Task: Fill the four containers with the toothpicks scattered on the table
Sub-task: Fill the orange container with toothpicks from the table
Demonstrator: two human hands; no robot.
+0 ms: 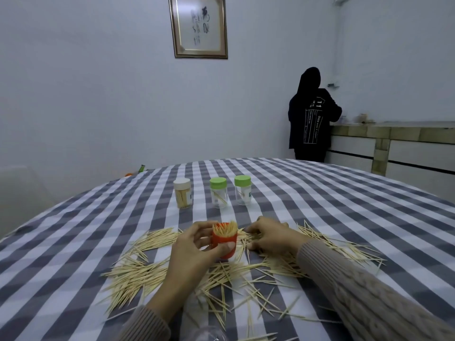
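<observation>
Across the worktop (320, 193), a wide surface under soft grey-and-white checked cloth, I see the toothpicks (133, 274) strewn in loose drifts near me: thin, pale wooden slivers with pointed ends, crossing each other at every angle. Farther back stand three small clear cylinders in a row, the white-lidded container (182, 193) already packed tight, the left green-lidded container (218, 192) and the right green-lidded container (242, 190) each holding only a few sticks. My left hand (197, 252) grips the orange container (224, 238), a smooth plastic tub held open-mouthed above the pile, a dense bundle bristling from its top. My right hand (268, 236) rests palm-down on the toothpicks just beside it, fingers curled into the sticks; whether it has pinched any I cannot tell.

I judge the orange tub nearly full. To do this well, I would gather a small sheaf, roll it parallel between fingertips, and feed it points-down while keeping the tub upright. Loose crossed sticks would jam at the rim, and cloth lets them snag.
</observation>
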